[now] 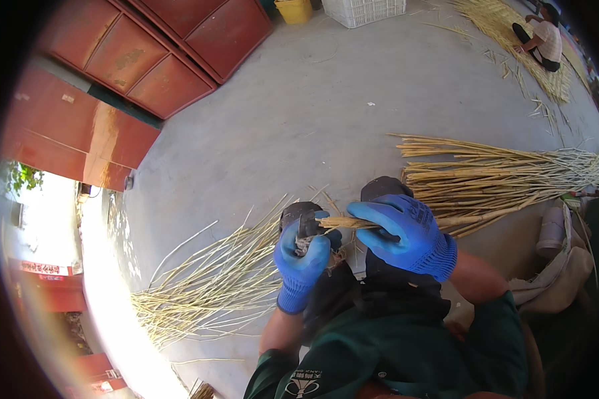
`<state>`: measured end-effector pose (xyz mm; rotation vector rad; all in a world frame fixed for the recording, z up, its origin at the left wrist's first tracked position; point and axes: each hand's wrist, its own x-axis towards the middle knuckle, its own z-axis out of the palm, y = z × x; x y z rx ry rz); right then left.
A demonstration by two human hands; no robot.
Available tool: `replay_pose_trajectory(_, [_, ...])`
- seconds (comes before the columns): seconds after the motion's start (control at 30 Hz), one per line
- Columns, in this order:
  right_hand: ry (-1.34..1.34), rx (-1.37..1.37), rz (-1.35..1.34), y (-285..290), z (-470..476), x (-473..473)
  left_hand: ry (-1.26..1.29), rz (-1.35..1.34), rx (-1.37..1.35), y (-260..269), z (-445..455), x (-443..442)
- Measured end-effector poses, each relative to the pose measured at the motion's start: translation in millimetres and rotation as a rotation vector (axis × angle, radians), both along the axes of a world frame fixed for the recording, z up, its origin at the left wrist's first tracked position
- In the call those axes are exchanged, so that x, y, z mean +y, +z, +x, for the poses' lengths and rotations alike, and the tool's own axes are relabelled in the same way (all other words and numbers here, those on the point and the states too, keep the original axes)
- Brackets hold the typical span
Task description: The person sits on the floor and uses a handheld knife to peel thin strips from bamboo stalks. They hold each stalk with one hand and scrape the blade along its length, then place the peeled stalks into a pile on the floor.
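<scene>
My left hand (302, 259), in a blue coated work glove, grips a short dark-bladed knife (308, 225) whose handle appears wrapped in grey cloth. My right hand (404, 232), gloved the same way, is closed around a tan reed-like stalk (347, 222). The stalk's frayed or split near end points left and lies against or just beside the blade; actual contact cannot be told. Behind my right hand, a thicker stalk runs right toward a pile of tan stalks (459, 174). Both hands are above my knees, and the glove hides part of the stalk.
Thin peeled-looking stalks (214, 279) spread over the concrete floor (259, 124) at left. A pale sack (561, 284) lies at right. Red metal doors (149, 60) stand upper left; a white plastic crate (364, 12) and yellow bucket (294, 11) are beyond. Another person (546, 40) sits on a woven mat (499, 25).
</scene>
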<state>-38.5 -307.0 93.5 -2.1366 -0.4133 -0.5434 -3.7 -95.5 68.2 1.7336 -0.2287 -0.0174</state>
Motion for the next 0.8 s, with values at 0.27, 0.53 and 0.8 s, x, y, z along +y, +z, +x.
replay_pose_trajectory(0.27, [0.059,0.012,0.087,-9.4,3.6,16.6,-0.055,-0.148,0.066,1.4,2.3,4.0])
replay_pose_trajectory(0.53, [0.035,0.055,-0.096,-5.2,-2.5,4.0,-0.132,-0.313,0.204,-2.7,6.7,8.5])
replay_pose_trajectory(0.8, [0.145,0.313,0.021,-41.8,-10.1,-22.5,-0.093,-0.312,0.181,-7.3,5.3,13.2])
